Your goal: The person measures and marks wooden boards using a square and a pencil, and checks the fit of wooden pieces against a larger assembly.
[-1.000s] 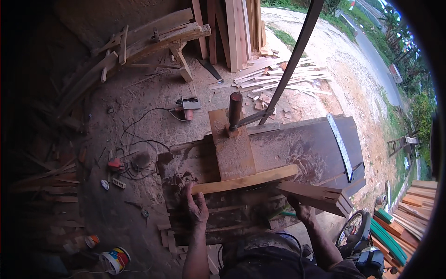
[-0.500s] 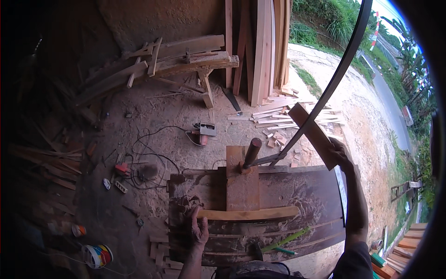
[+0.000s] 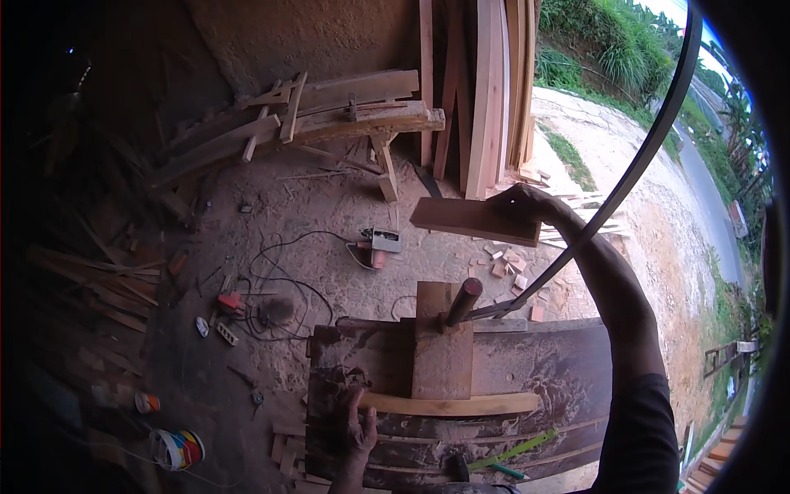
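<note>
My right hand [image 3: 527,207] is closed round one end of a flat, reddish wooden block [image 3: 469,220], raised above the far edge of the workbench [image 3: 559,350]. Fingers apart, my left hand [image 3: 357,432] rests on the bench at the left end of a slightly curved, yellowish wooden strip [image 3: 453,405]. Its fingertips are by the strip's end and do not wrap round it. The strip lies against the near end of a wide board [image 3: 442,362]. From that board rises a round wooden peg [image 3: 463,303], beside the lower end of a long dark bar [image 3: 634,181].
The bar slants up to the right, behind my right forearm. A lime-green strip [image 3: 518,449] and a green pencil [image 3: 508,471] lie near the front edge. Across the floor are a corded power saw [image 3: 380,247], wood offcuts [image 3: 512,263] and a paint bucket [image 3: 177,449]. Planks [image 3: 494,99] stand upright behind.
My right hand has swung left with the wooden block, turning it from a steep slant to nearly level. My left hand stays by the strip's end. The whole view has shifted slightly.
</note>
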A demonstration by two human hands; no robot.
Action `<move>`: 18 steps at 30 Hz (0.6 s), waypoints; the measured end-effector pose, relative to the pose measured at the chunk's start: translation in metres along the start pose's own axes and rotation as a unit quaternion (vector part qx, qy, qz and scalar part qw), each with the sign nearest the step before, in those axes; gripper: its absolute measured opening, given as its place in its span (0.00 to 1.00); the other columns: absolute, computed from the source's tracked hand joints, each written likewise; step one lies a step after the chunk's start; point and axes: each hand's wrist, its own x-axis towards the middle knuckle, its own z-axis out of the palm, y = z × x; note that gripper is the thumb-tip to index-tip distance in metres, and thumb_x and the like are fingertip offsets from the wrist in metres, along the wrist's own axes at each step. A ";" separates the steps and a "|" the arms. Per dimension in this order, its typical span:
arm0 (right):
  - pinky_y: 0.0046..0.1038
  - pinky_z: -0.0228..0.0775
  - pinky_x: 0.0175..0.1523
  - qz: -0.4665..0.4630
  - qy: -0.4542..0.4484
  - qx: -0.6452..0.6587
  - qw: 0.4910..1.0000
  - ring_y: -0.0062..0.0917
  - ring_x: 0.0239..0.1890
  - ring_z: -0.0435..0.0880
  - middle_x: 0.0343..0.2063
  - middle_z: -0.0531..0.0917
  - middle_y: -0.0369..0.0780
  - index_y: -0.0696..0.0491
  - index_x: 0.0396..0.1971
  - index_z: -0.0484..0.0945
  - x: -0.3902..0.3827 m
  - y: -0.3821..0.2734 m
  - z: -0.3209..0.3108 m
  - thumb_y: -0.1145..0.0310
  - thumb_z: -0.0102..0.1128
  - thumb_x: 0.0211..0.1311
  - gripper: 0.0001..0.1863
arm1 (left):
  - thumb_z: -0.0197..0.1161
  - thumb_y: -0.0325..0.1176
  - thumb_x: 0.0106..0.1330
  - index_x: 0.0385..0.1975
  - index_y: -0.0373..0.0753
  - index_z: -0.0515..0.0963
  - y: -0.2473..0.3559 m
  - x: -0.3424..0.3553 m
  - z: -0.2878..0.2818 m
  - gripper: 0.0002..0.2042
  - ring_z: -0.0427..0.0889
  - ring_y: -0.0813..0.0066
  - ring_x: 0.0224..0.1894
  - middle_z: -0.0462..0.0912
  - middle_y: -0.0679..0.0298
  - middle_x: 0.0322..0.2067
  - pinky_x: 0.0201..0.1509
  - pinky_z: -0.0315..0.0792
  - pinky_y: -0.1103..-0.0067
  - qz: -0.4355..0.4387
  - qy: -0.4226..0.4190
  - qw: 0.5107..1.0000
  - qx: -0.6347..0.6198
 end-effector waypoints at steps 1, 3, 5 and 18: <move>0.29 0.76 0.52 -0.008 -0.002 -0.007 1.000 0.20 0.43 0.85 0.44 0.89 0.41 0.46 0.55 0.83 0.000 -0.011 0.001 0.66 0.55 0.70 0.16 | 0.55 0.41 0.74 0.60 0.31 0.70 0.001 0.002 -0.001 0.22 0.72 0.50 0.61 0.75 0.48 0.56 0.67 0.65 0.61 0.001 0.000 1.000 0.004; 0.32 0.76 0.53 -0.059 -0.138 -0.120 0.981 0.22 0.45 0.85 0.46 0.88 0.41 0.47 0.55 0.83 -0.003 -0.035 0.010 0.64 0.56 0.71 0.16 | 0.54 0.42 0.74 0.61 0.32 0.69 0.002 0.001 -0.004 0.23 0.72 0.50 0.62 0.75 0.48 0.57 0.68 0.65 0.62 -0.005 -0.009 1.000 0.013; 0.32 0.75 0.55 -0.071 -0.183 -0.123 0.973 0.23 0.47 0.85 0.48 0.87 0.40 0.42 0.56 0.82 -0.009 -0.039 0.024 0.62 0.55 0.71 0.16 | 0.51 0.44 0.76 0.64 0.32 0.66 0.003 0.000 -0.004 0.25 0.71 0.51 0.64 0.74 0.48 0.59 0.69 0.64 0.64 -0.014 -0.037 0.999 0.007; 0.33 0.75 0.56 -0.013 -0.128 -0.142 0.981 0.27 0.49 0.86 0.49 0.87 0.36 0.40 0.57 0.82 -0.029 -0.029 0.004 0.58 0.54 0.73 0.17 | 0.55 0.42 0.74 0.61 0.33 0.69 -0.022 -0.016 0.011 0.23 0.72 0.51 0.63 0.74 0.48 0.58 0.69 0.64 0.63 -0.050 -0.009 0.997 -0.058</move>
